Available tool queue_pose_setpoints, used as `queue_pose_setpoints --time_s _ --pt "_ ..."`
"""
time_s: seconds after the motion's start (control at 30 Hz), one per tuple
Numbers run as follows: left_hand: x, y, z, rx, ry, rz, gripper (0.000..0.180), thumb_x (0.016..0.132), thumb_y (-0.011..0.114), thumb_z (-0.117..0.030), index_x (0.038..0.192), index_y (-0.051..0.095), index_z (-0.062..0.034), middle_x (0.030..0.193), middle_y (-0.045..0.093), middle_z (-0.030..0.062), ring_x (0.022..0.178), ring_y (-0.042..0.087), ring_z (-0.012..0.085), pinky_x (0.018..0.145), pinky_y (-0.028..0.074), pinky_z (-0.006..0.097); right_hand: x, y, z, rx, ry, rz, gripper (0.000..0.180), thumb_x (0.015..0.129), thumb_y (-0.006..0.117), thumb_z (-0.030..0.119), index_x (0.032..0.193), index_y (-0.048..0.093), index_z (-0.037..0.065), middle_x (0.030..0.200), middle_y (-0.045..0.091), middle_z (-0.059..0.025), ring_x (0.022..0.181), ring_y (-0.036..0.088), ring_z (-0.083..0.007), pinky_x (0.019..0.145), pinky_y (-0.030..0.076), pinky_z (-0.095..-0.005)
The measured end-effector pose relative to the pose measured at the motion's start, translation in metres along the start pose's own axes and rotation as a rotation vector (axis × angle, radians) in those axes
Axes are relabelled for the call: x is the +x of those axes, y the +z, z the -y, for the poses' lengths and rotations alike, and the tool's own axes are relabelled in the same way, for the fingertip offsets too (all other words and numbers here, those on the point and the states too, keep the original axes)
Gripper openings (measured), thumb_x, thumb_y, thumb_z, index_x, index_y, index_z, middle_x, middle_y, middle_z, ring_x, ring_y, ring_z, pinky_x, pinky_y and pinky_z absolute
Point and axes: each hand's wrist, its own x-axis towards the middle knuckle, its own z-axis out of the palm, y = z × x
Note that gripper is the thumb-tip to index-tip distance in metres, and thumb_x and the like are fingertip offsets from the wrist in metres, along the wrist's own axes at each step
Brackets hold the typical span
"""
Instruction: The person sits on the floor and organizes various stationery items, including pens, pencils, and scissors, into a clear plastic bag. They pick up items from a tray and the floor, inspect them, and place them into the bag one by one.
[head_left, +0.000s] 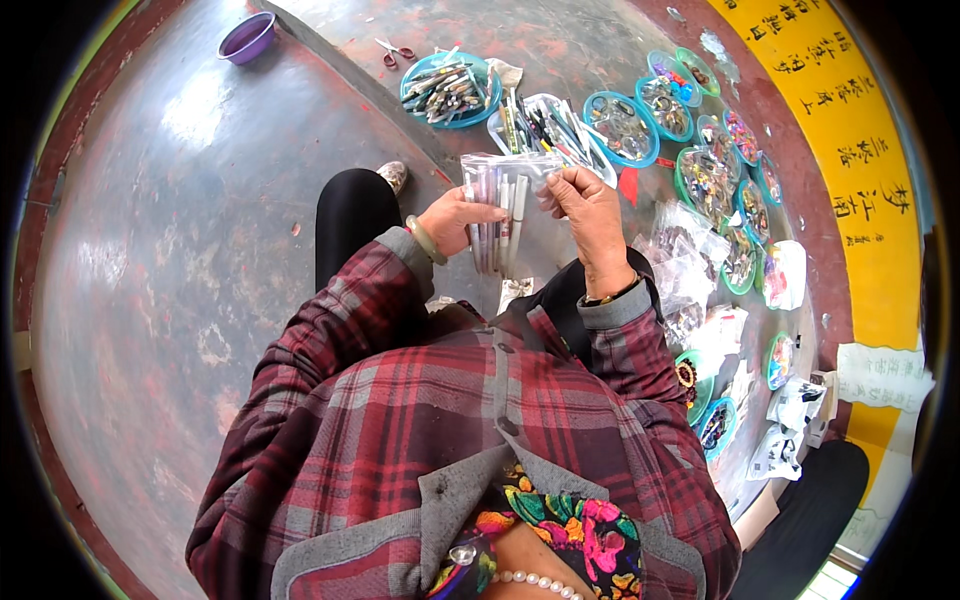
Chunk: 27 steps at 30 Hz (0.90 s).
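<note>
One clear bag (540, 232), likely light and limp: your left hand (450, 221) and right hand (588, 212) pinch it; grip upper edges.

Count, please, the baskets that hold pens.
2: the blue basket, beyond the left hand; and the white basket, right of it, partly behind the clear bag. Others could be hidden.

both arms (350, 290) bent — left grip (452, 219) curled, thumb (486, 213) pointing right — right grip (588, 212) pinched at the fingertips (556, 186).
</note>
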Motion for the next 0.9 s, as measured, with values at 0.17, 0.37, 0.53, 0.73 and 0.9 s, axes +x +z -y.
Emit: queue_pose_setpoints --time_s 0.17,0.37,0.53,0.73,0.9 --pt "-0.004 0.004 -0.006 0.014 0.065 0.092 0.043 0.073 0.065 -0.003 0.114 0.055 -0.0027 0.103 0.062 0.0066 0.095 0.059 0.0194 0.086 0.046 0.037 -0.011 0.016 0.012 -0.089 -0.172 -0.028 0.015 0.089 0.058 0.016 0.083 0.059 0.003 0.072 0.063 -0.0014 0.064 0.055 -0.006 0.059 0.044 -0.0209" --pt "-0.018 0.013 -0.013 -0.013 0.069 0.124 0.051 0.068 0.07 -0.004 0.116 0.053 -0.0026 0.104 0.061 0.0068 0.097 0.059 0.0204 0.088 0.045 0.036 -0.028 0.031 0.02 0.062 -0.235 -0.072 0.015 0.091 0.056 0.014 0.086 0.057 0.001 0.078 0.065 -0.0041 0.066 0.057 -0.007 0.061 0.046 -0.0218" --pt "-0.02 0.011 -0.014 -0.003 0.086 0.094 0.051 0.066 0.071 -0.004 0.114 0.054 -0.0019 0.101 0.062 0.0086 0.093 0.061 0.0224 0.085 0.046 0.038 -0.024 0.035 0.014 0.069 -0.271 -0.074 0.013 0.091 0.056 0.013 0.088 0.057 0.0 0.08 0.065 -0.0052 0.067 0.058 -0.0076 0.06 0.046 -0.0212" --pt "-0.016 0.016 -0.017 0.03 0.194 -0.045 0.05 0.067 0.068 0.001 0.115 0.054 -0.0012 0.097 0.063 0.0079 0.089 0.061 0.0205 0.081 0.046 0.033 -0.009 0.032 0.019 0.05 -0.255 -0.001 0.01 0.09 0.057 0.01 0.089 0.058 0.0 0.079 0.065 -0.0045 0.068 0.059 -0.0085 0.062 0.047 -0.0223" --pt "-0.017 0.014 -0.023 0.014 0.187 -0.081 0.042 0.069 0.066 0.001 0.11 0.057 -0.0008 0.094 0.065 0.0079 0.085 0.062 0.0203 0.079 0.047 0.033 0.016 0.007 0.032 -0.016 -0.231 0.003 0.015 0.09 0.055 0.014 0.086 0.06 0.0 0.079 0.065 -0.0039 0.067 0.059 -0.0085 0.061 0.047 -0.0218"
